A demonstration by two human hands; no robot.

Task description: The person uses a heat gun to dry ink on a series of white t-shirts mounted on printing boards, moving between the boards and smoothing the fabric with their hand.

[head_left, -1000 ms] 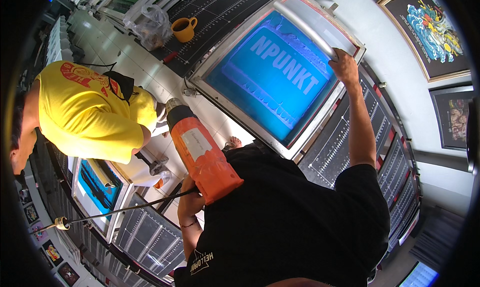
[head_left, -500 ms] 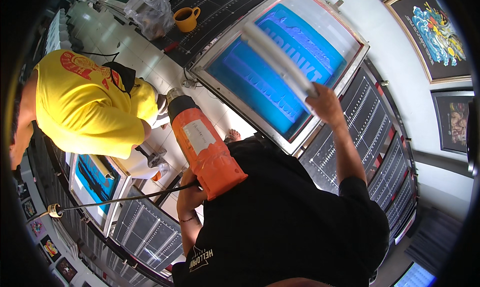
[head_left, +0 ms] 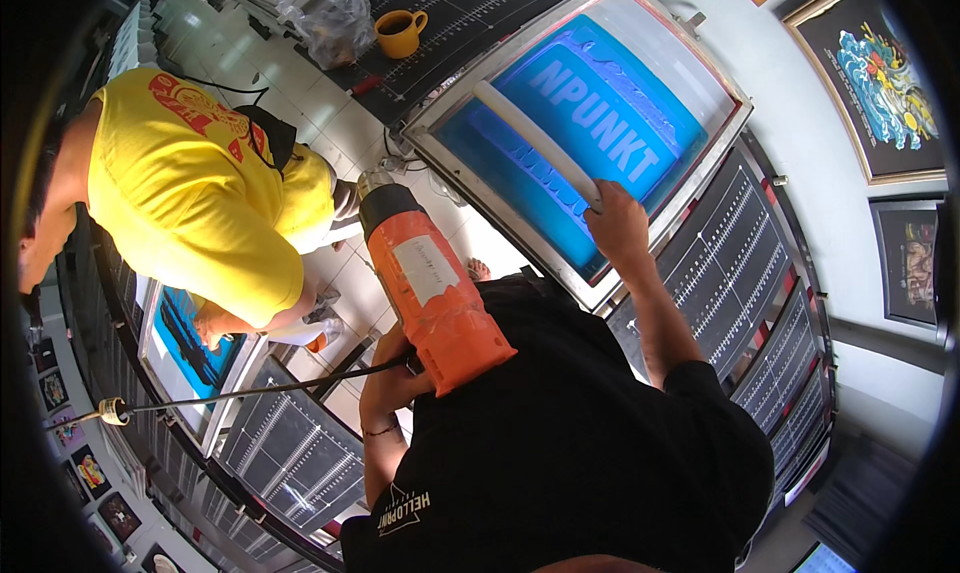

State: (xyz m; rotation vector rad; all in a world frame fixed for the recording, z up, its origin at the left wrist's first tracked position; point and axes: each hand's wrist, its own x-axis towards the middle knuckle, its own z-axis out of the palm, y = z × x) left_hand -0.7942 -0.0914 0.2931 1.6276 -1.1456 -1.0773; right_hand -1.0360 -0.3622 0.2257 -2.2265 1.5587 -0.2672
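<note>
While the head view shows the right hand (head_left: 618, 225) closed around a squeegee (head_left: 537, 141), its grip pinching only the near end, the bar lies over the blue mesh (head_left: 580, 48) of a framed silkscreen (head_left: 592, 291), beside the pale lettering (head_left: 600, 121); whether its blade presses down cannot be told; to handle it well, a steady tilt and even pressure along the blade would probably help, since one-ended holding may let the far end lift; the left hand (head_left: 392, 381) is wrapped on an orange heat gun (head_left: 435, 293), its fingers mostly hidden, and directing the nozzle off the mesh seems prudent; the squeegee's long axis slants from upper left to lower right, ending at the hand; the heat gun slants likewise but more steeply, nozzle toward the upper left, between the co-worker (head_left: 200, 173) and the silkscreen.
</note>
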